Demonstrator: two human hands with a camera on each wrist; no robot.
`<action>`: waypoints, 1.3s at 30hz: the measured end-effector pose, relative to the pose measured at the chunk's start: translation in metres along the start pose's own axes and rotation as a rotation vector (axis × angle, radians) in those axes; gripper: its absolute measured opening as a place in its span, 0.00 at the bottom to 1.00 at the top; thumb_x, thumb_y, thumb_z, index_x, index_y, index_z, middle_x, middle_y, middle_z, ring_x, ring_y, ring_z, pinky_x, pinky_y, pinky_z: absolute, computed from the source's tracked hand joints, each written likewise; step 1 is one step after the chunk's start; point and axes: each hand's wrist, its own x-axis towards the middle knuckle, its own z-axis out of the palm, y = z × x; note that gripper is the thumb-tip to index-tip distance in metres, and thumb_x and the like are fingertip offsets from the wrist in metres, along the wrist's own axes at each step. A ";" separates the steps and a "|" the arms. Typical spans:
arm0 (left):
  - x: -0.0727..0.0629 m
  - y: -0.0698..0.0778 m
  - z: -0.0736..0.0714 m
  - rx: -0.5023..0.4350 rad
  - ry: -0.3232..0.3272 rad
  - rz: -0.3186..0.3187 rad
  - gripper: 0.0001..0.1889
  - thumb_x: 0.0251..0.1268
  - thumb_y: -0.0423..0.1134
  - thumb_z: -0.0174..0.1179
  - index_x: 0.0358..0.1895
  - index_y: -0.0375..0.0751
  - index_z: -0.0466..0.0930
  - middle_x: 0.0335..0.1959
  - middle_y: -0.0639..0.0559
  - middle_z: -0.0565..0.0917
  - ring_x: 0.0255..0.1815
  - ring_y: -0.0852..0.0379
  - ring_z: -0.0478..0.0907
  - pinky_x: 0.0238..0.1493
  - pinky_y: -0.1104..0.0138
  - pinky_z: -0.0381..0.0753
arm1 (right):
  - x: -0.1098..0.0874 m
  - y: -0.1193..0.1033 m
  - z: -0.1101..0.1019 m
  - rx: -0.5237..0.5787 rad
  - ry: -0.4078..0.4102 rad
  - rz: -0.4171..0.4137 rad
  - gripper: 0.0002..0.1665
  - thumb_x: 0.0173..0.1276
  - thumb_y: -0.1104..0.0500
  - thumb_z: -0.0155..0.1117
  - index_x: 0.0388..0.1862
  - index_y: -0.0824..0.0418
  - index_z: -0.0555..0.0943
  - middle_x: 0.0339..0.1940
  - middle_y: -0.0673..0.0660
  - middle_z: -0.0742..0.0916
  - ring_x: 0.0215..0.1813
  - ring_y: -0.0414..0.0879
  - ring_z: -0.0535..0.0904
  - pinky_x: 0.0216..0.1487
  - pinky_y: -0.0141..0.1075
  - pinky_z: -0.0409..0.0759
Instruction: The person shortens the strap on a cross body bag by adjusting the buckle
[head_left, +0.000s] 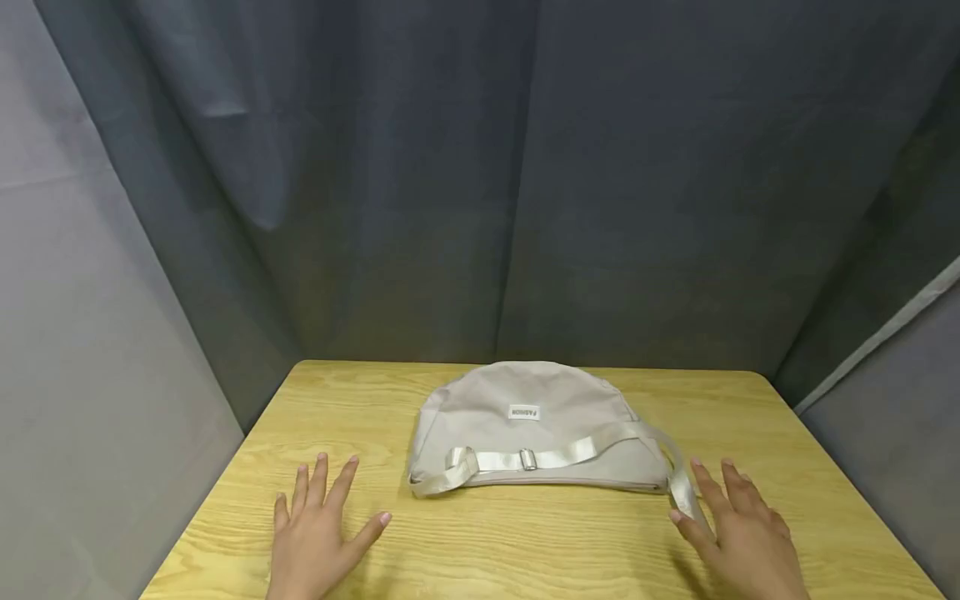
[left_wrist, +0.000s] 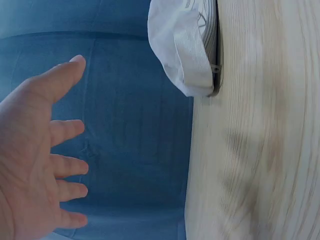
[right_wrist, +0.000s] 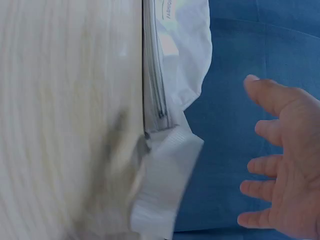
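A pale beige fabric bag, half-round in outline, lies on the wooden table with its "FASHION" label upside down. Its shiny webbing strap with a metal slider crosses the front and loops off the right end. My left hand is spread to the left of the bag, apart from it and holding nothing. To the right, my right hand hovers near the strap's hanging loop, fingers spread and holding nothing. The bag's zipper along its lower edge shows in the right wrist view.
The wood-grain table has rounded far corners. Dark grey-blue curtains stand right behind it. Light grey cloth panels flank the table on the left and right.
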 end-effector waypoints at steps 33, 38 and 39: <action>0.029 0.041 0.045 -0.582 0.046 0.021 0.38 0.42 0.57 0.72 0.61 0.51 0.72 0.63 0.45 0.70 0.61 0.40 0.66 0.53 0.39 0.64 | 0.036 -0.049 0.033 0.523 0.166 -0.256 0.40 0.58 0.56 0.70 0.67 0.63 0.65 0.64 0.68 0.70 0.62 0.68 0.65 0.49 0.61 0.70; 0.036 0.047 0.051 -0.650 0.059 0.077 0.37 0.41 0.55 0.73 0.59 0.49 0.74 0.61 0.49 0.72 0.61 0.45 0.67 0.56 0.45 0.66 | 0.043 -0.054 0.039 0.632 0.158 -0.263 0.38 0.58 0.59 0.70 0.66 0.64 0.67 0.64 0.65 0.72 0.59 0.64 0.69 0.47 0.53 0.74; 0.037 0.048 0.053 -0.662 0.053 0.082 0.37 0.41 0.54 0.73 0.59 0.49 0.74 0.60 0.50 0.72 0.61 0.45 0.67 0.55 0.45 0.66 | 0.044 -0.055 0.041 0.652 0.151 -0.262 0.38 0.58 0.59 0.70 0.66 0.64 0.67 0.64 0.65 0.72 0.59 0.64 0.70 0.48 0.52 0.75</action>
